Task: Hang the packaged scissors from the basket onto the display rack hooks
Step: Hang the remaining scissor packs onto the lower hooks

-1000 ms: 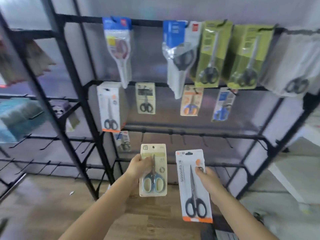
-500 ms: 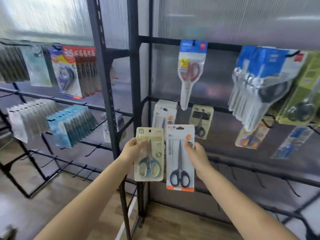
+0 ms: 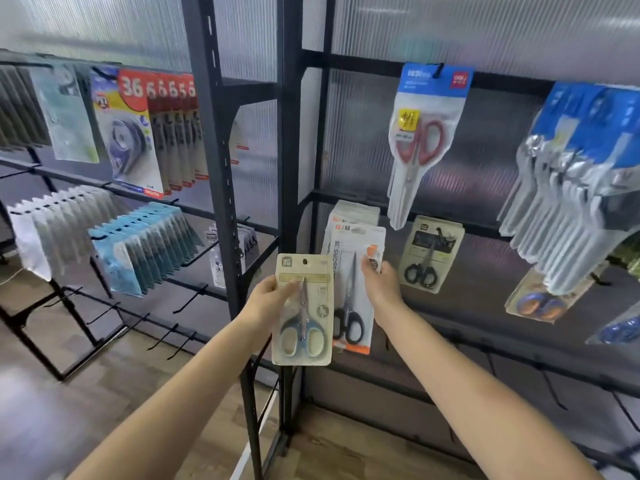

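My left hand (image 3: 272, 299) grips a beige card pack of blue-handled scissors (image 3: 303, 311) by its left edge, held upright in front of the black rack post (image 3: 221, 168). My right hand (image 3: 381, 287) holds a white pack of black-handled scissors (image 3: 355, 289) by its right edge. That pack is raised against a stack of matching white packs (image 3: 353, 214) hanging on the second rail. Its top hole is near the hook there, but I cannot tell if it is on it. No basket is in view.
Other scissors hang on the rack: a red-handled pack (image 3: 420, 143), a small black pair (image 3: 429, 254), blue-topped packs (image 3: 581, 181) at right. Bare hooks (image 3: 554, 393) line the lower rail. The left rack (image 3: 145, 237) carries tape and other stationery. Wooden floor lies below.
The view has closed in on the rack. My right hand has lifted the white pack up and forward to the stack of matching packs. The beige pack has stayed beside it.
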